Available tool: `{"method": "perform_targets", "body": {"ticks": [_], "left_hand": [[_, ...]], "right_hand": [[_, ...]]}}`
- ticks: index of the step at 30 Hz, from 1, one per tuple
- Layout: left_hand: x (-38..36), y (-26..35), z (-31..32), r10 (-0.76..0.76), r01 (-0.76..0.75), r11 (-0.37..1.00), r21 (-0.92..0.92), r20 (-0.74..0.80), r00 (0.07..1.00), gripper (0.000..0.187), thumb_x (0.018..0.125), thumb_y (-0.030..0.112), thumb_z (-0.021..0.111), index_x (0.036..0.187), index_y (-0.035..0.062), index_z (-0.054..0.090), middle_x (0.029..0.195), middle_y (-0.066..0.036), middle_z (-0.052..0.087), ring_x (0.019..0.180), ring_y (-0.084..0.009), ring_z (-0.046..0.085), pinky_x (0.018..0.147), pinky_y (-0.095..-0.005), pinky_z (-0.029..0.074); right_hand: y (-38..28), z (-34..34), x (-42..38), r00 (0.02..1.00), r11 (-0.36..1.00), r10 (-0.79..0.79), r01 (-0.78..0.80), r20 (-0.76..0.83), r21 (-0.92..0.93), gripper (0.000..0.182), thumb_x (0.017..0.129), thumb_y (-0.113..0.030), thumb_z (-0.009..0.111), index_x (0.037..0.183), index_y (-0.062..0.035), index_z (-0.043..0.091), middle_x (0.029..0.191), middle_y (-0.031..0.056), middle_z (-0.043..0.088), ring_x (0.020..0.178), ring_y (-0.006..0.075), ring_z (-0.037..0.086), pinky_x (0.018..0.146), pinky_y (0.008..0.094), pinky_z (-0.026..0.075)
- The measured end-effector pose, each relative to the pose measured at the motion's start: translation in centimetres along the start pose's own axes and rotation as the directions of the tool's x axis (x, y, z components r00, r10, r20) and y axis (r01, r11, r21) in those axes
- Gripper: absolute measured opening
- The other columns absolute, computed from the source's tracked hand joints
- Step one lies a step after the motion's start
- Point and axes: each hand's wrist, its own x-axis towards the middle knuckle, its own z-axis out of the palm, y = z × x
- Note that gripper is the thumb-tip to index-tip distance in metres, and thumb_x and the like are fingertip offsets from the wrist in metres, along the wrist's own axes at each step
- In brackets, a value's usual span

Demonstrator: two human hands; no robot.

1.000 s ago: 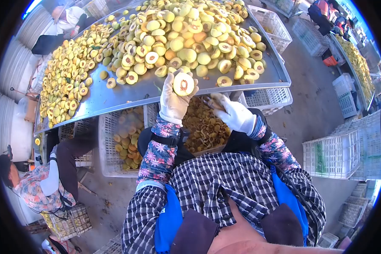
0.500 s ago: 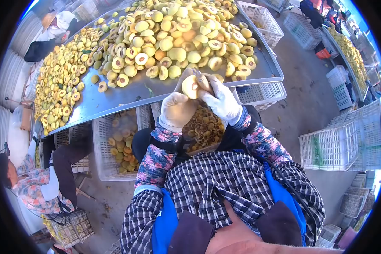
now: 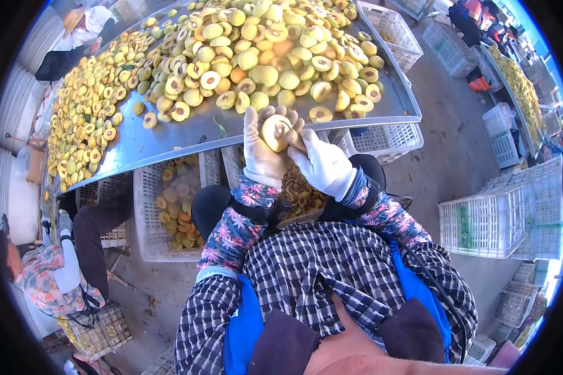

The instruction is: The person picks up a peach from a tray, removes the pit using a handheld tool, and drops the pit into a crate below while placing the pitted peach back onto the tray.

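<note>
My left hand (image 3: 263,153), in a pale glove with brown-stained fingers, cups a yellow peach half (image 3: 273,134) with its cut face up and its brown centre showing. My right hand (image 3: 325,165), in a similar white glove, is closed, with its stained fingertips against the right side of that half. A thin curved edge shows at the cut face by these fingertips; what they grip is too small to make out. Both hands are just off the front edge of a metal table (image 3: 194,134), where a large heap of peach halves (image 3: 263,62) lies.
Below the table stand a white crate of fruit (image 3: 141,219) and a container of brown-centred pieces (image 3: 303,194). Another crate (image 3: 385,140) is under the table's right corner. Stacked crates (image 3: 481,219) stand at right. A co-worker (image 3: 56,275) sits at left, another (image 3: 87,31) at far left.
My left hand has turned palm up and opened out under the peach half, which has shifted slightly left and down. My right hand has moved slightly down, its fingers now lower on the fruit.
</note>
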Motion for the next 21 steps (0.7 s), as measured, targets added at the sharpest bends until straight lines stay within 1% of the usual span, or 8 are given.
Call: {"method": "perform_targets", "body": {"ticks": [5,9,11,13,14,16,20,21], "left_hand": [[0.0,0.1,-1.1,-0.073,0.073,0.995,-0.064,-0.001,0.997,0.035,0.091,0.043,0.06,0.086,0.0084,0.058,0.091,-0.011,0.064,0.09,-0.0333,0.063,0.088,-0.0525,0.051],[0.2,0.8,-1.5,-0.208,0.207,0.978,0.036,0.015,0.978,0.032,0.092,0.039,0.059,0.085,0.0077,0.058,0.089,-0.012,0.064,0.086,-0.0331,0.064,0.086,-0.0507,0.053],[-0.6,0.8,0.1,-0.183,0.21,0.965,0.156,-0.173,0.968,0.029,0.094,0.034,0.058,0.084,0.0065,0.057,0.086,-0.013,0.062,0.082,-0.0329,0.064,0.084,-0.0482,0.054],[-0.5,0.6,-0.3,-0.166,0.177,0.972,0.152,-0.081,0.983,0.029,0.094,0.034,0.059,0.086,0.0059,0.056,0.089,-0.013,0.062,0.086,-0.0326,0.064,0.085,-0.047,0.054],[-0.5,0.2,-0.4,-0.066,0.077,0.981,0.176,-0.069,0.995,0.03,0.094,0.035,0.058,0.088,0.0055,0.056,0.092,-0.014,0.062,0.089,-0.0326,0.064,0.086,-0.0472,0.054],[-0.8,-0.3,-0.3,0.109,-0.094,0.955,0.282,-0.038,0.993,0.033,0.094,0.038,0.058,0.092,0.0052,0.054,0.1,-0.015,0.061,0.095,-0.0316,0.063,0.089,-0.0474,0.053],[-0.5,-0.5,-0.9,0.1,-0.088,0.949,0.304,-0.025,0.995,0.036,0.095,0.039,0.056,0.098,0.0032,0.055,0.103,-0.014,0.061,0.096,-0.0299,0.063,0.089,-0.0465,0.052],[-0.5,-0.7,-1.1,0.236,-0.25,0.885,0.394,0.083,0.968,0.038,0.096,0.039,0.055,0.101,0.0018,0.056,0.104,-0.014,0.061,0.097,-0.029,0.063,0.09,-0.0454,0.052]], "right_hand": [[0.9,1.5,-1.4,0.999,0.998,-0.037,0.037,-0.013,0.058,0.031,0.09,-0.023,0.062,0.105,0.0008,0.048,0.07,0.0194,0.062,0.061,0.0368,0.063,0.053,0.0426,0.05],[1.5,0.6,-1.7,0.991,0.998,-0.047,0.051,0.124,-0.031,0.034,0.089,-0.023,0.062,0.107,0.0013,0.047,0.072,0.02,0.063,0.063,0.0377,0.063,0.054,0.0431,0.05],[1.6,0.7,-2.0,0.978,0.997,-0.005,0.02,0.208,-0.07,0.035,0.089,-0.024,0.063,0.107,0.0015,0.047,0.073,0.0206,0.063,0.064,0.0384,0.063,0.055,0.0433,0.05],[1.5,1.1,-1.8,0.991,0.986,0.017,-0.038,0.129,0.164,0.033,0.091,-0.026,0.06,0.106,0.001,0.047,0.074,0.0216,0.063,0.067,0.0398,0.063,0.058,0.0441,0.05],[1.3,1.0,-1.7,0.992,0.985,0.019,-0.04,0.126,0.166,0.033,0.091,-0.026,0.06,0.106,0.001,0.047,0.074,0.0216,0.063,0.067,0.0398,0.063,0.058,0.0441,0.05],[0.0,0.0,-0.9,0.869,0.872,0.276,-0.407,0.411,0.274,0.033,0.094,-0.03,0.055,0.105,0.0003,0.048,0.076,0.0223,0.062,0.073,0.0383,0.063,0.063,0.0433,0.048],[1.7,-0.9,0.0,0.758,0.782,0.266,-0.53,0.596,0.326,0.035,0.095,-0.033,0.052,0.105,0.0011,0.047,0.085,0.0228,0.059,0.082,0.0347,0.062,0.072,0.0409,0.045],[1.8,-1.0,0.2,0.757,0.779,0.269,-0.535,0.595,0.328,0.035,0.095,-0.033,0.052,0.105,0.0011,0.047,0.085,0.0228,0.059,0.082,0.0347,0.062,0.072,0.0409,0.045]]}}
